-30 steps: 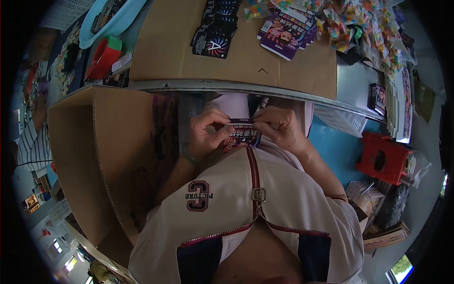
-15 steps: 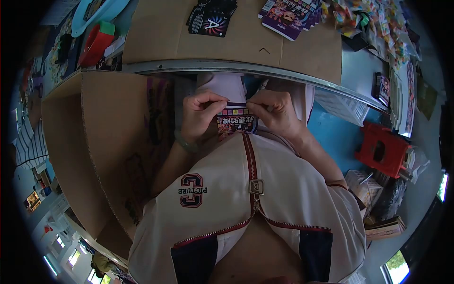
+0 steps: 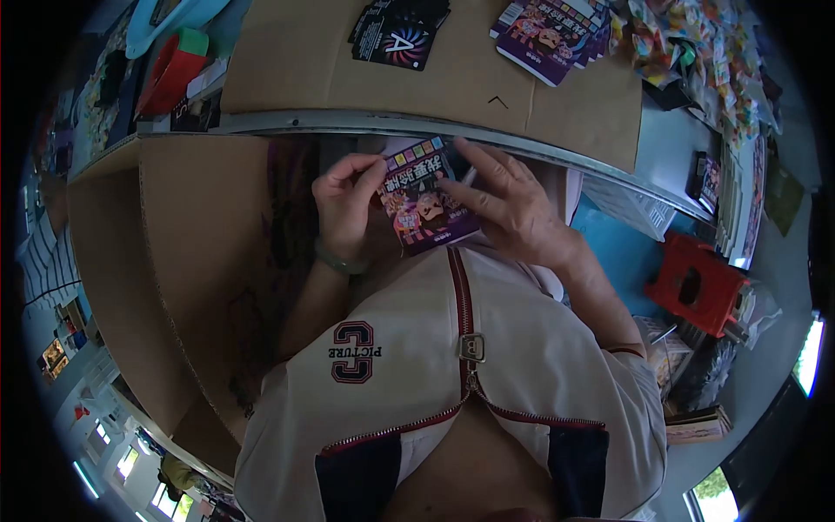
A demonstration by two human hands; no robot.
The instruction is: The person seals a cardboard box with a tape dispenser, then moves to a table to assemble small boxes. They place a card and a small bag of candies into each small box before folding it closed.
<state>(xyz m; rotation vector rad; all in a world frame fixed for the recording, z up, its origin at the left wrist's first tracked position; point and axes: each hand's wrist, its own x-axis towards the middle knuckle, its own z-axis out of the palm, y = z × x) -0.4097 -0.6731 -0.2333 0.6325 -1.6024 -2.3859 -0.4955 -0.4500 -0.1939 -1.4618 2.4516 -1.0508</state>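
Observation:
A flat purple packet (image 3: 428, 207) with colourful squares, large Chinese characters and a cartoon figure lies tilted over my lap, its printed side up. My left hand (image 3: 344, 202) pinches its left edge between thumb and fingers. On the other side my right hand (image 3: 522, 209) is open, fingers stretched apart, with one fingertip resting on the printed face and another near the upper right corner. On the cardboard-covered table ahead, a fanned stack of similar purple packets (image 3: 550, 39) lies at the right. Black cards (image 3: 396, 39) with a white "A" lie left of them.
A large open cardboard box (image 3: 204, 252) stands at my left, against the table's metal edge (image 3: 348, 122). Wrapped candies (image 3: 687, 52) are heaped at the back right. A red plastic stool (image 3: 696, 283) is on the right; a red tape roll (image 3: 174, 74) sits at the back left.
The packet has come up and tilted, now showing more of its printed face. My right hand has let go of the top edge and spread its fingers; my left hand has shifted slightly left.

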